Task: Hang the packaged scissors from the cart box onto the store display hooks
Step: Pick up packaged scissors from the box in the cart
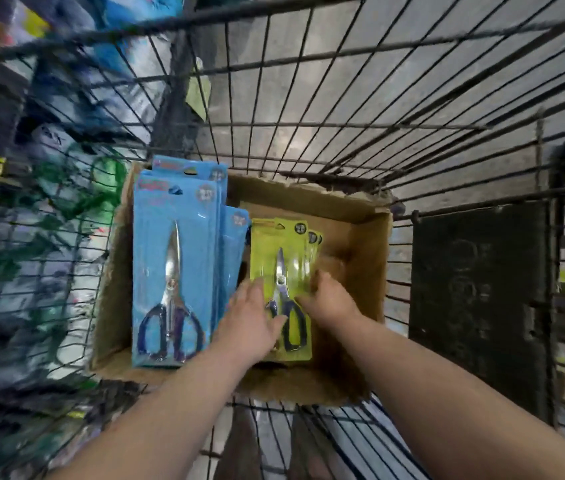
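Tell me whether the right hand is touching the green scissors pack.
Touching. The head view shows the right hand with its thumb on the green scissors pack, fingers curled over its edge.
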The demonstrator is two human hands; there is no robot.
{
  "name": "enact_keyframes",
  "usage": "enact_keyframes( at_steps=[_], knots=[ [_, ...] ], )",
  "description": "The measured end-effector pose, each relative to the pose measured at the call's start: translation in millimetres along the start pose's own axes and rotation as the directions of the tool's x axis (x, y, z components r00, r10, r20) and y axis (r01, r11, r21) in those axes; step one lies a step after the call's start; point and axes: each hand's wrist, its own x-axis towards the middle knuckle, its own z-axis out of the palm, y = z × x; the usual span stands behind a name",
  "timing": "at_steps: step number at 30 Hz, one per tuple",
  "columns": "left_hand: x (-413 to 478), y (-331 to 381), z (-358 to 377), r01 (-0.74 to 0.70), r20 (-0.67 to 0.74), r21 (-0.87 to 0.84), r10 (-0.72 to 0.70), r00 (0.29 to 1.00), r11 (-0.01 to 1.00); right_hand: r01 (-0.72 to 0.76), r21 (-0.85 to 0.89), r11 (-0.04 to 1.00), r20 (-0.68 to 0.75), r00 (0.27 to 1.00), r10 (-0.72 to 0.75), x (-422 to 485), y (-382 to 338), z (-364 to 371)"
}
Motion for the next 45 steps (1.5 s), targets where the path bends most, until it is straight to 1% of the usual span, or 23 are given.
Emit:
enact_keyframes(
  at_steps=[3, 7, 12, 16, 20, 23, 25, 27, 30, 34, 36, 41, 45],
  knots=[
    [12.4, -2.7, 5.0, 0.074, -0.037, -0.106, -0.079, 0.996, 0.992, -0.041, 0.094, 0.995, -0.017, 0.999, 0.043, 10.9, 1.5, 7.6],
    [24.4, -2.2, 12.0, 0.149, -0.014, -0.196, -0.155, 0.988, 0.969, -0.090, 0.195, 0.977, -0.009, 0.996, 0.094, 17.3, 5.9, 11.6],
    [37.3, -3.8, 15.0, 0.243, 0.035, -0.283, -0.243, 0.969, 0.928, -0.154, 0.387, 0.909, -0.120, 0.969, 0.215, 8.7, 21.4, 4.5],
    [44.7, -3.8, 17.0, 0.275, 0.047, -0.329, -0.275, 0.960, 0.903, -0.183, 0.429, 0.884, -0.133, 0.956, 0.262, 2.7, 27.7, 8.3],
    [47.1, -3.0, 23.6, 0.272, -0.043, -0.304, -0.298, 0.954, 0.913, -0.198, 0.468, 0.861, -0.149, 0.943, 0.298, 0.0, 29.1, 10.9],
    [42.0, 1.2, 27.8, 0.289, -0.109, -0.275, -0.328, 0.939, 0.917, -0.187, 0.484, 0.855, -0.162, 0.941, 0.298, -3.5, 29.3, 10.2],
    [43.2, 0.5, 27.8, 0.306, -0.096, -0.341, -0.356, 0.929, 0.889, -0.177, 0.484, 0.857, -0.175, 0.940, 0.293, -6.0, 28.2, 8.8],
    [44.8, -1.2, 23.7, 0.317, -0.046, -0.441, -0.374, 0.926, 0.839, -0.170, 0.485, 0.858, -0.180, 0.940, 0.288, -9.0, 28.1, 7.5],
    [41.4, -1.7, 16.7, 0.306, -0.001, -0.534, -0.363, 0.932, 0.788, -0.169, 0.479, 0.862, -0.173, 0.944, 0.281, -17.0, 28.3, 5.0],
    [19.2, 4.5, 2.5, 0.274, 0.007, -0.562, -0.326, 0.945, 0.781, -0.192, 0.453, 0.871, -0.148, 0.947, 0.286, -36.2, 23.9, -2.7],
    [3.3, 6.5, -7.7, 0.242, -0.013, -0.582, -0.307, 0.952, 0.777, -0.184, 0.462, 0.868, -0.143, 0.950, 0.277, -50.5, 18.8, -7.3],
    [-37.4, 9.5, -38.5, 0.187, -0.070, -0.605, -0.286, 0.956, 0.774, -0.118, 0.450, 0.885, -0.188, 0.957, 0.223, -93.3, 0.6, -23.3],
    [-80.2, 11.7, -76.8, 0.114, -0.135, -0.642, -0.258, 0.957, 0.758, -0.030, 0.477, 0.879, -0.233, 0.959, 0.159, -137.8, -21.9, -39.2]
  ],
)
